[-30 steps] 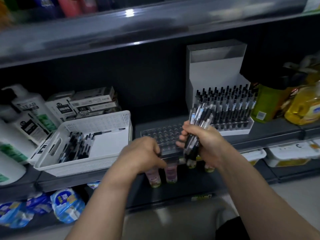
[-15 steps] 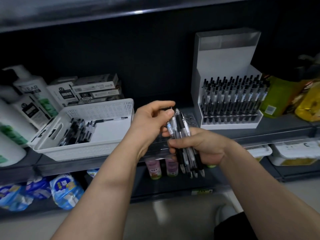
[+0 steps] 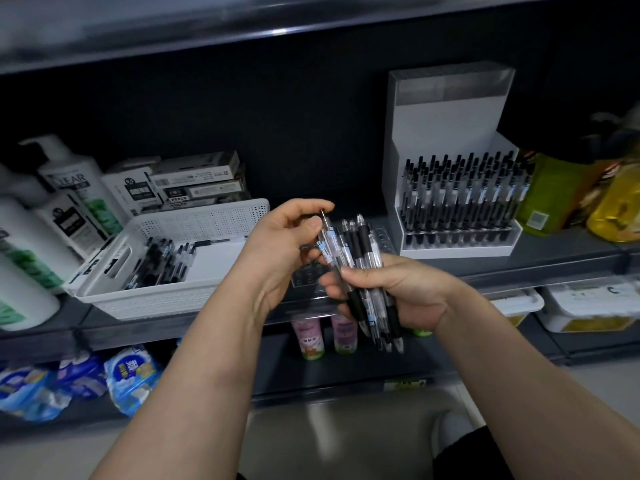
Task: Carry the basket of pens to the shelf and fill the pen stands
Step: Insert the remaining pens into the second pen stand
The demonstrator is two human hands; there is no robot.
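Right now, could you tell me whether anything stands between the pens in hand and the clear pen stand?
Nothing visible does. The left hand pinches one pen from the bundle the right hand grips, right in front of the clear stand, whose visible holes are empty.

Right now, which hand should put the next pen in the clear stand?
Probably the left hand: it pinches one pen near its top, right by the clear stand. The right hand is busy gripping the bundle of pens.

We see a dark back panel (image 3: 277, 133) behind grey shelving (image 3: 554, 251), a light glint on the upper shelf (image 3: 278, 31), and seemingly a pale floor (image 3: 329, 445) below.
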